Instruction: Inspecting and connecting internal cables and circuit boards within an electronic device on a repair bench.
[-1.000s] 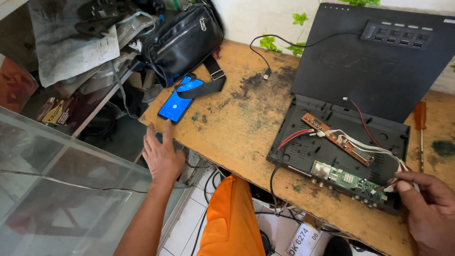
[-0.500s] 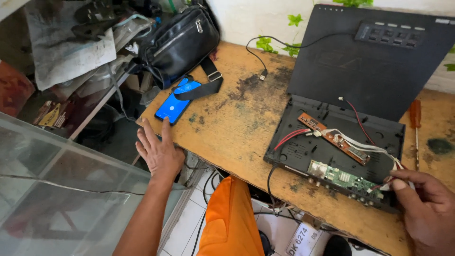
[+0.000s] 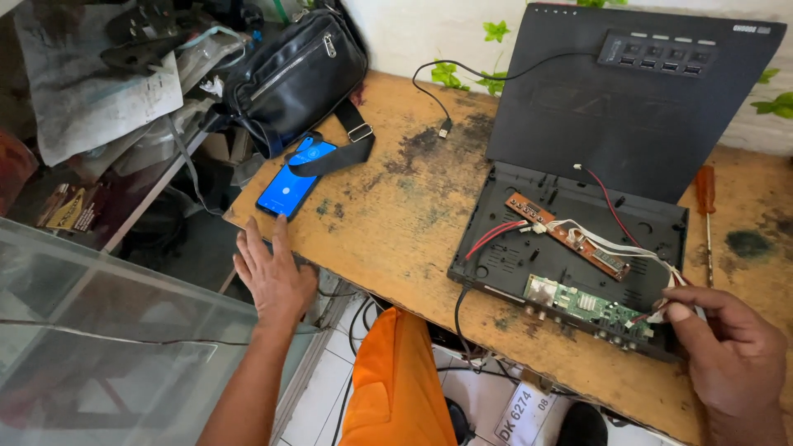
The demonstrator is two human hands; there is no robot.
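My left hand (image 3: pixel 273 277) lies flat at the near left edge of the worn wooden table (image 3: pixel 396 206), fingers apart and holding nothing. Just beyond its fingertips is a phone (image 3: pixel 296 177) with a lit blue screen. My right hand (image 3: pixel 727 355) pinches the white and red wires (image 3: pixel 661 312) at the right end of a green circuit board (image 3: pixel 591 310). That board sits in the open black device case (image 3: pixel 504 256), near its front edge. A narrow brown board (image 3: pixel 570 235) lies behind it. The case lid (image 3: pixel 636 99) stands raised at the back.
A black bag (image 3: pixel 293 74) sits at the table's far left, its strap over the phone. An orange-handled screwdriver (image 3: pixel 706 206) lies right of the case. A loose black cable (image 3: pixel 442 124) ends mid-table. A glass pane (image 3: pixel 99 347) is at lower left, with cluttered shelves above it.
Both hands stay about where they were. My right thumb and fingers have closed a little further onto the wires at the green board's end.
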